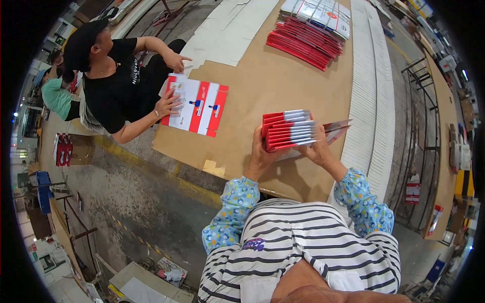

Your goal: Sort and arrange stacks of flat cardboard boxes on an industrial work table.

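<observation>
Both of my hands grip a stack of folded red-and-white cartons (289,132), flattened, their edges fanned toward me above the brown table. My left hand (261,154) closes round the stack's left side. On the right side, my right hand (319,149) is wrapped round the same stack. Just beyond my right hand, a flat red-and-grey carton piece (335,130) juts out to the right; whether it touches the stack, I cannot tell.
The brown table top (242,96) carries a pile of red cartons (305,43) at its far end, with strapped white cartons (323,14) behind it. A co-worker (108,76) at the left handles a flat red-and-white carton sheet (194,106). White corrugated sheets (374,96) line the right side.
</observation>
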### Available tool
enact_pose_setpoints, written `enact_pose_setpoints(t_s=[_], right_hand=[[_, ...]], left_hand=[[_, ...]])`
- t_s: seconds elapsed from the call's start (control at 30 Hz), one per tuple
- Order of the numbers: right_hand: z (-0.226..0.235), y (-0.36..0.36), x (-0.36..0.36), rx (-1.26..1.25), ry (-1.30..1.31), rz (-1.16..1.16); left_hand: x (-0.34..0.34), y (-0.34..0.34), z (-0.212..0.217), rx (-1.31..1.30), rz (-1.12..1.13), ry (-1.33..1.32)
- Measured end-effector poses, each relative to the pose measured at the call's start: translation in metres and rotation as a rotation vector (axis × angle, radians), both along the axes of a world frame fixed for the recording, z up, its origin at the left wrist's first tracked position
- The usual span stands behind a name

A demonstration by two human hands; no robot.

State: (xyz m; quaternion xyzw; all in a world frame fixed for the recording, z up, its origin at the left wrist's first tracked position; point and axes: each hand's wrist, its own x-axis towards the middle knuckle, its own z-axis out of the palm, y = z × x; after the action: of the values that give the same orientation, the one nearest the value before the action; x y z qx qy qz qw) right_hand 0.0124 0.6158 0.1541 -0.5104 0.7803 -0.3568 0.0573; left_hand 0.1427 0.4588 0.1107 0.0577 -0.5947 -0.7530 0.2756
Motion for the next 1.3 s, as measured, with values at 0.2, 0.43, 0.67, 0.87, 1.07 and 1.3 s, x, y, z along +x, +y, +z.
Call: enact_pose_setpoints(t_s=[0.2,0.43,0.67,0.87,1.07,1.3], right_hand=[[0.004,-0.007,0.003,0.033,0.002,0.006],[-0.007,0.001,-0.003,-0.127,-0.405,-0.031],[-0.009,0.007,-0.009,-0.154,-0.51,-0.08],[0.001,-0.013,0.024,-0.416,-0.562,-0.191],[0.004,-0.005,0.019,-0.508,-0.748,-0.106],[-0.003,-0.008,0.03,-0.471,-0.651,-0.221]], left_hand=[[-0.008,0.003,-0.009,-0.127,0.0,0.012],[-0.023,-0.001,-0.005,-0.071,0.009,0.086],[-0.028,-0.001,0.002,-0.1,0.086,-0.118],[-0.017,-0.001,-0.008,0.026,-0.013,0.011],[-0.012,-0.007,-0.004,-0.086,-0.109,-0.006],[-0.013,0.004,0.001,-0.084,-0.049,0.007]])
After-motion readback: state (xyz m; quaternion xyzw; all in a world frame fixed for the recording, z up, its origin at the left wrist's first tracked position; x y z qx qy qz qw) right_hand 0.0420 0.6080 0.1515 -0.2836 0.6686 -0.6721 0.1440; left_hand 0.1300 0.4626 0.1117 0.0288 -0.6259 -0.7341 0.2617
